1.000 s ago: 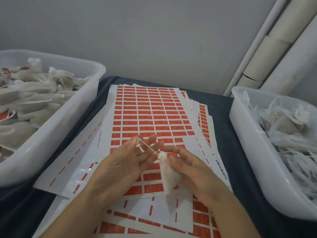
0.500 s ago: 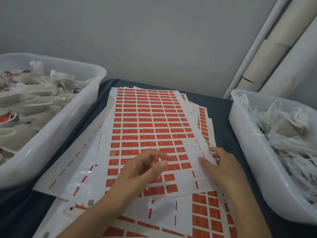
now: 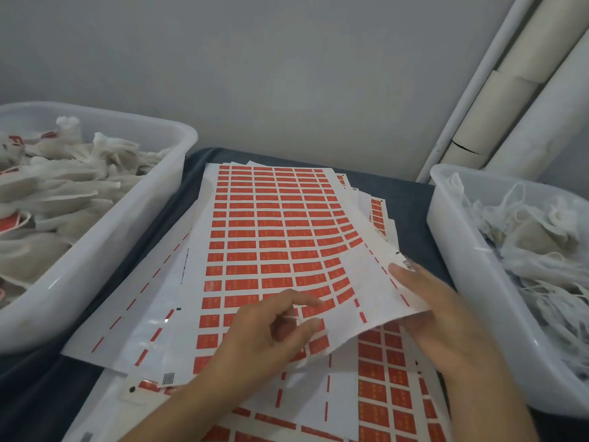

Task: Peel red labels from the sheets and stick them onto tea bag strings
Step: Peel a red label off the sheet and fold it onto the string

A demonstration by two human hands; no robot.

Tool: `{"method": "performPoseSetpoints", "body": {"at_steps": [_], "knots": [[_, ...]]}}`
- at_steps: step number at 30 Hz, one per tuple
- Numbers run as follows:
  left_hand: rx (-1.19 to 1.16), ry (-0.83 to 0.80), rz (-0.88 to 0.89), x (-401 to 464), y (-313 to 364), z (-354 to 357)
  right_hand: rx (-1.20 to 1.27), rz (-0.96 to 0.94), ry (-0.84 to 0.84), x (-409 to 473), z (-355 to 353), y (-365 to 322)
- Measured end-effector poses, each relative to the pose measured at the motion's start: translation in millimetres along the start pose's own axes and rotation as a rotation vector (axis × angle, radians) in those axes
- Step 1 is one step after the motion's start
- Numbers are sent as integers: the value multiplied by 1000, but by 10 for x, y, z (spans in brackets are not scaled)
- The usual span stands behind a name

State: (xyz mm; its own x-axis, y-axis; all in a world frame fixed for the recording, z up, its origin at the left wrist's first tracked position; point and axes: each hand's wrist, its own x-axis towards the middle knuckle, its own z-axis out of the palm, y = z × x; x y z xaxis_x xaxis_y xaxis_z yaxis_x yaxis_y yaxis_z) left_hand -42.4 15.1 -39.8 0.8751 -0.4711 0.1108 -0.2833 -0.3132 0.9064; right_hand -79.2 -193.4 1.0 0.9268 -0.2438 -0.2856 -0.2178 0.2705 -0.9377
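Lifted now, top sheet (image 3: 280, 237) in right hand (image 3: 446, 320)'s grip; left hand (image 3: 264, 336) seemingly pinching one label; two tubs (image 3: 105, 250).

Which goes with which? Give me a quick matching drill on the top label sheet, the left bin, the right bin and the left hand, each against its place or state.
Things:
1. top label sheet
2. left bin
3. right bin
4. left hand

States:
A. holds white bags with loose strings
B. right edge lifted by the right hand
C. holds bags, some showing red labels
D. fingers curled over the red labels

Pairs: 1-B, 2-C, 3-A, 4-D
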Motion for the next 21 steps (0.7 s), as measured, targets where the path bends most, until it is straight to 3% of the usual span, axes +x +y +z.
{"method": "performPoseSetpoints", "body": {"at_steps": [2, 4, 13, 19, 21], "knots": [[-12, 5, -1, 5, 5, 4, -122, 55, -188, -28, 41, 30], [-10, 15, 17, 4, 8, 3, -241, 95, -238, -37, 48, 57], [31, 81, -73, 128, -13, 49, -350, 77, 87, 57, 91, 170], [173, 58, -136, 416, 82, 230, -166, 112, -10, 63, 174, 191], [203, 65, -135, 463, 91, 293, -216, 85, 31, 89, 205, 234]]}}
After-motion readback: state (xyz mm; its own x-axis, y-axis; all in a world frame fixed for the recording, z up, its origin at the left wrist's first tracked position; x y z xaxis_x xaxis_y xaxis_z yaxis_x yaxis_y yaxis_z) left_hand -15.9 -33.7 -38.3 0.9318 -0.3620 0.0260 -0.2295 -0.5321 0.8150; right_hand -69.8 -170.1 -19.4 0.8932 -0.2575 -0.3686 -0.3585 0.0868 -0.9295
